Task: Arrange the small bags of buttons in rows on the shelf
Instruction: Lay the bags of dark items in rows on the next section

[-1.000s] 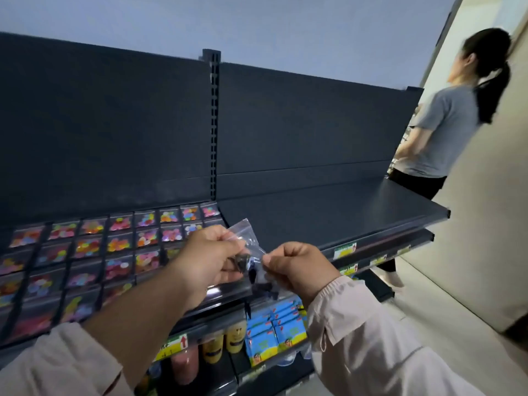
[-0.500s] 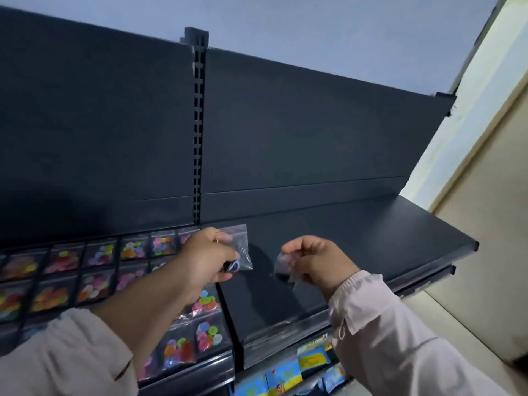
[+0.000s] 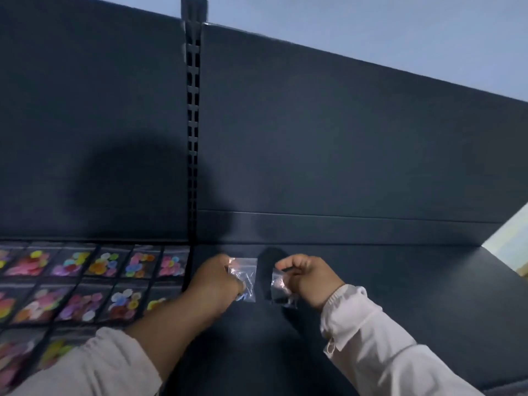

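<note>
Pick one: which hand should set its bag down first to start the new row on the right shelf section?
Left, probably. The left hand holds its bag at the back of the bare shelf, just past the upright, right beside the filled rows. The right hand holds its bag one slot farther out.

We see both arms stretched forward, pale sleeves pushed partway up. Left hand (image 3: 217, 277) knuckles-up, fingers curled and pinched closed. Right hand (image 3: 307, 277) just beside it, apart, fingers bent down in a like pinch, wrist cuffed.
</note>
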The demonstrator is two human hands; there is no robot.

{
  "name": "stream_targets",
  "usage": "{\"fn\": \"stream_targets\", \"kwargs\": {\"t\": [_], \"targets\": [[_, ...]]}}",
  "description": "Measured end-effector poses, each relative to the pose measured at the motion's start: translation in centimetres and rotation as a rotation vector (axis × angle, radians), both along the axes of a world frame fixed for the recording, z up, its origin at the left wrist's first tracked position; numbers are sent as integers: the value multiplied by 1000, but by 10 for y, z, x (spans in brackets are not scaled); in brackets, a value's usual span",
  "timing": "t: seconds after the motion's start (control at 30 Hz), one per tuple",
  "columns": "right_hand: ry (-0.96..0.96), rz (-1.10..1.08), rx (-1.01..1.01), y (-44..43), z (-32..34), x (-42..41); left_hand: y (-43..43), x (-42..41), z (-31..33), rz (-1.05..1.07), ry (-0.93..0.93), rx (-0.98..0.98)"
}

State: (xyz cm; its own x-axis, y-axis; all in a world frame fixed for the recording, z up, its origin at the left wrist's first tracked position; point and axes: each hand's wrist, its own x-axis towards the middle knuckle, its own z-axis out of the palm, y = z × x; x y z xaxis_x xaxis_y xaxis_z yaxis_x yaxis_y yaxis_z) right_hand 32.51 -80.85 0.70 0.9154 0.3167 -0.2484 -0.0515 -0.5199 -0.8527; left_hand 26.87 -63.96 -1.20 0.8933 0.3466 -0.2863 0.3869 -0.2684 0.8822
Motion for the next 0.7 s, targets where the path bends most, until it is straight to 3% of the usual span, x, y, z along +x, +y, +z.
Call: {"fn": "stream_targets", "kwargs": {"t": [0.1, 0.17, 0.27, 0.37, 0.5, 0.7], "targets": [[-6, 48, 5, 0, -6, 36, -11, 25, -5, 64, 4, -21], [-130, 77, -50, -1, -17, 63, -15, 38, -7, 70, 3, 65], [-445, 130, -228, -7, -24, 81, -19, 38, -13, 46, -22, 458], [-721, 286, -335, -22, -34, 73, -32, 24, -24, -105, -185, 772], [-756, 451, -400, -32, -49, 62, -43, 16, -39, -337, -139, 932], [-655, 646, -437, -36, -57, 78, -40, 25, -41, -408, -28, 962]]}}
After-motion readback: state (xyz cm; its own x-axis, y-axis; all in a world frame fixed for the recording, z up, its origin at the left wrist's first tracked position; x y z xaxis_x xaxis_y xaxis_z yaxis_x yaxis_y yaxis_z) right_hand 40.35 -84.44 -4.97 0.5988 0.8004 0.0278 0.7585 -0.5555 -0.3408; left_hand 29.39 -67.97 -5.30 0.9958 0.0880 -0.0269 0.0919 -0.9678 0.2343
